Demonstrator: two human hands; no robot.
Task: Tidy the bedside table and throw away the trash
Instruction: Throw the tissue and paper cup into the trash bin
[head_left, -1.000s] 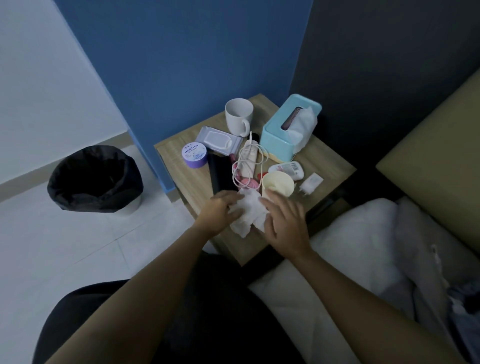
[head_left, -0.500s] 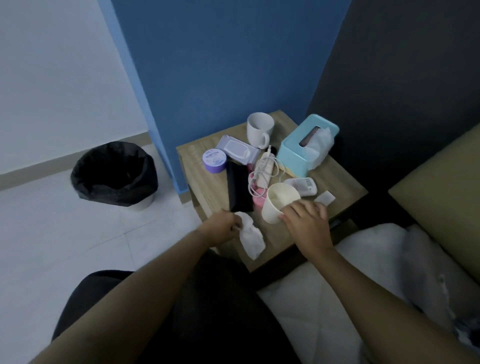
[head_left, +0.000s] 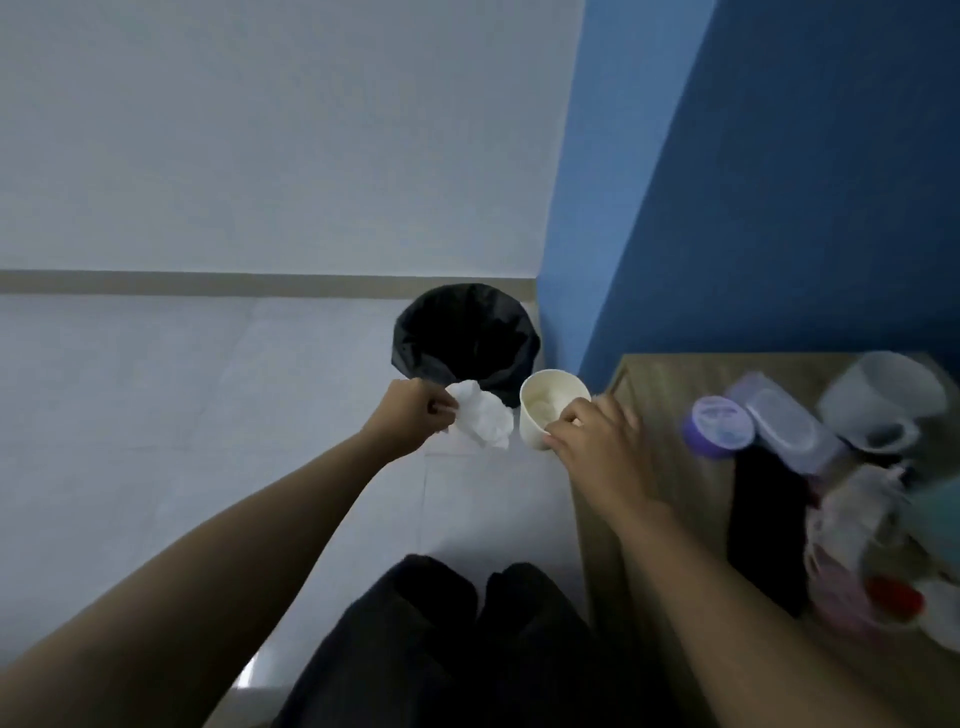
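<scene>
Wooden bedside table (head_left: 654, 384), right, is carrying unsorted clutter (purple jar (head_left: 719, 423), white mug (head_left: 883, 400), both blurred). Round black-lined bin (head_left: 457, 338) is standing far centre; disposal is pending. Right hand (head_left: 597, 441) is gripping a smooth cream paper cup (head_left: 540, 415) at its rim; left hand (head_left: 408, 423) is pinching soft crumpled tissue (head_left: 480, 421), both hovering just short of the bin.

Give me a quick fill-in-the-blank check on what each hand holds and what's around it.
1. The left hand pinches a crumpled white ____.
2. The right hand grips a cream paper ____ at its rim.
3. Beyond both hands, a bin stands on the floor, lined with a ____ bag.
4. The white mug stands on the bedside ____.

Missing words: tissue; cup; black; table.
</scene>
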